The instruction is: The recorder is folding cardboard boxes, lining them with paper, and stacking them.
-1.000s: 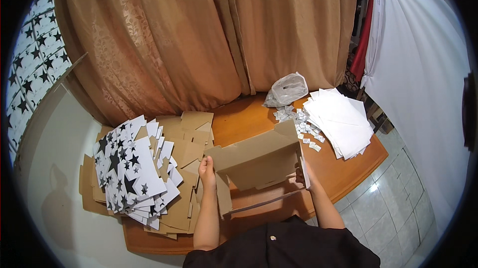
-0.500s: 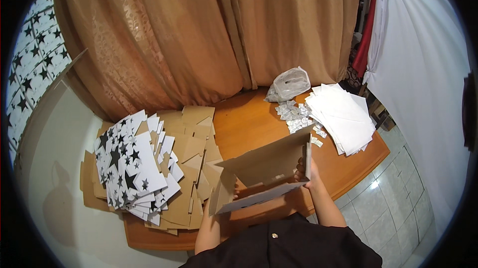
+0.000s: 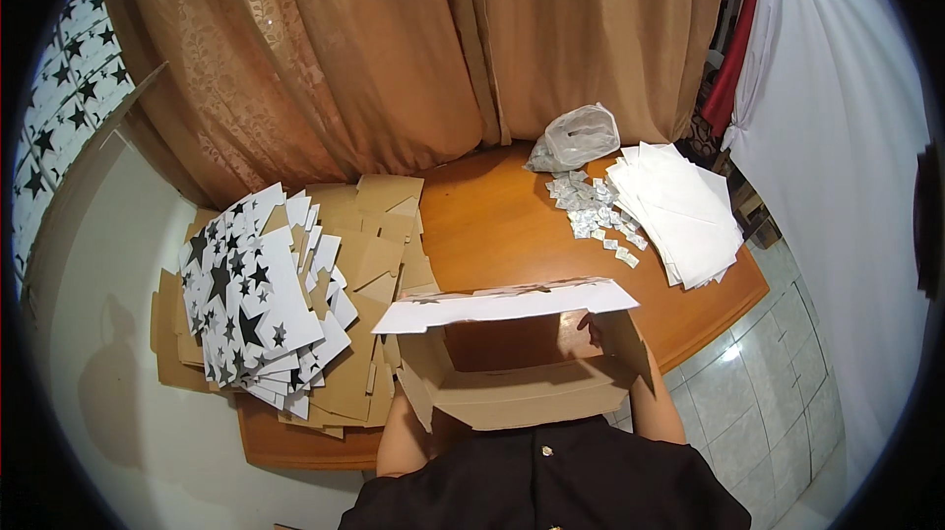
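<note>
A half-folded cardboard box (image 3: 512, 402), brown inside with a white star-printed flap (image 3: 502, 304), is held open side up against my chest. My right hand (image 3: 594, 330) grips its right wall, with the fingers showing inside the box. My left forearm (image 3: 399, 432) runs up to the box's left side, and the hand itself is hidden behind the side flap. The box hangs over the near edge of the wooden table (image 3: 492, 225).
A pile of flat star-printed box blanks (image 3: 251, 304) lies on the left over brown cardboard sheets (image 3: 379, 235). At the right are white sheets (image 3: 679, 210), several small packets (image 3: 591, 210) and a plastic bag (image 3: 579, 136). A tan curtain (image 3: 394, 58) hangs behind.
The box has come off the table toward my chest and tipped, so its open brown inside now faces up. Both hands moved back with it.
</note>
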The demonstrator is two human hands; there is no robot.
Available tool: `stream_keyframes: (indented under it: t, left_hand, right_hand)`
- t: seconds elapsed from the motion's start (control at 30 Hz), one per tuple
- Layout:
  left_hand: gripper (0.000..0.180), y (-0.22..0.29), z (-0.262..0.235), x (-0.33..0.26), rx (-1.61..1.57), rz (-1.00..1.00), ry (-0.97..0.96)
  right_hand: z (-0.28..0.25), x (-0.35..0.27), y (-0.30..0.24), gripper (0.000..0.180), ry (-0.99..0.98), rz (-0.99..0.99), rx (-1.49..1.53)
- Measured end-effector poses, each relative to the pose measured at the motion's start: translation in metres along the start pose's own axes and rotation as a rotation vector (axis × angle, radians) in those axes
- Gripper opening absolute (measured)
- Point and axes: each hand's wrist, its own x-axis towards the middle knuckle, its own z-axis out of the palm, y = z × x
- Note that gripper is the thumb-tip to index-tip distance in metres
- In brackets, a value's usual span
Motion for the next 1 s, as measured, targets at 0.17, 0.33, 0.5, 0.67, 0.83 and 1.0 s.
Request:
stream_keyframes:
  t: [0.17, 0.33, 0.5, 0.67, 0.83, 1.0]
  left_hand:
    - [0.035, -0.009, 0.029, 0.007, 0.443, 0.327, 0.423]
    - [0.039, -0.071, -0.028, 0.019, 0.246, 0.139, 0.351]
    - [0.043, -0.088, -0.041, 0.011, 0.169, -0.097, 0.200]
    - [0.058, -0.121, -0.053, 0.010, 0.260, -0.276, 0.153]
    - [0.064, -0.138, -0.048, -0.019, 0.710, -0.247, 0.277]
    - [0.054, -0.072, 0.009, -0.026, 0.911, -0.238, 0.319]
  right_hand:
    - [0.036, -0.011, 0.008, 0.021, 0.255, -0.179, -0.003]
    - [0.034, -0.011, 0.014, 0.019, 0.382, -0.391, -0.643]
    - [-0.001, -0.002, 0.030, 0.015, 0.419, -0.489, -0.638]
    - [-0.113, 0.029, 0.087, 0.020, 0.549, -0.370, -0.465]
    - [-0.043, 0.019, 0.068, 0.034, 0.868, -0.127, -1.262]
    - [-0.143, 0.026, 0.099, 0.044, 0.845, -0.246, -0.877]
